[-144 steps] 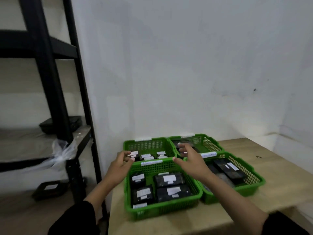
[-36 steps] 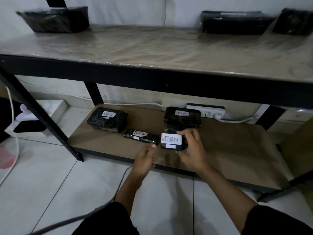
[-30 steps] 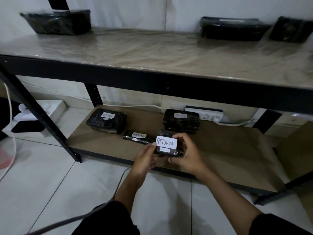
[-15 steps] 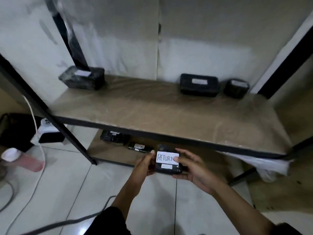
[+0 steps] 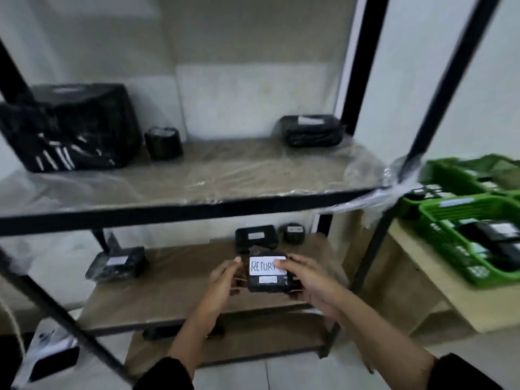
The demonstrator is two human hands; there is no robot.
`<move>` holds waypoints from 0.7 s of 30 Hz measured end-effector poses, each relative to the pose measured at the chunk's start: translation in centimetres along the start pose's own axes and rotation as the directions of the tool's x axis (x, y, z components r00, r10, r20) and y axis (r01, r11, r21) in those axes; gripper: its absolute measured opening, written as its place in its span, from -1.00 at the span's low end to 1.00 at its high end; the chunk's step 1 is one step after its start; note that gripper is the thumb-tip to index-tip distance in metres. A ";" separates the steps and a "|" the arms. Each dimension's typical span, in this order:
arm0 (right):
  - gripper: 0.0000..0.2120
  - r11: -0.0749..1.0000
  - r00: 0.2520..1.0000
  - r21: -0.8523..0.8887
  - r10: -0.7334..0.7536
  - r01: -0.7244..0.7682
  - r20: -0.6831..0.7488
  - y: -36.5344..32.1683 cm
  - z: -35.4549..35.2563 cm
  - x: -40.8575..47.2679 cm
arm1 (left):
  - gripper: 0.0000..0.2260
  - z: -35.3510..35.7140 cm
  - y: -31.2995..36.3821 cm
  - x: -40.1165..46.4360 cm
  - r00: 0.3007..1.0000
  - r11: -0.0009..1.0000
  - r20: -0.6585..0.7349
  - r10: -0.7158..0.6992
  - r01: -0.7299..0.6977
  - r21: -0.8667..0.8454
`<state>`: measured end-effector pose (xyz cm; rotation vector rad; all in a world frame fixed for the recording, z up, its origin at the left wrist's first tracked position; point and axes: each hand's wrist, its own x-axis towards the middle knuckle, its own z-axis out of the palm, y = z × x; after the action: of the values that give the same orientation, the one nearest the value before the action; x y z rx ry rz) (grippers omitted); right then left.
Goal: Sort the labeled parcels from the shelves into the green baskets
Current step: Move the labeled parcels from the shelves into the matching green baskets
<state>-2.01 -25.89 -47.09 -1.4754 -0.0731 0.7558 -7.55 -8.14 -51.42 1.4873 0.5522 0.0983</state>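
- The left hand and right hand together gripped a black parcel, fingers curled round its sides, the right thumb over its white "RETURN" label.
- The parcel was held in the air in front of the shelf.
- More parcels lay along the shelf's back edge.
- Green baskets sat on the tabletop at its left edge.

Seven black parcels – three green baskets

black parcel, white label, green baskets, black shelf frame
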 end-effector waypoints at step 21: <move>-0.93 0.983 0.895 -0.028 -0.177 0.182 -0.409 -5.0 -30.4 -18.5 | -0.81 33.1 7.9 -5.8 0.889 0.966 0.446 0.104 -0.197 0.167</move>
<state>0.47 -60.93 -39.38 -1.5646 0.1139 0.2848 2.93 -39.84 -42.63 1.6923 0.0825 -0.1743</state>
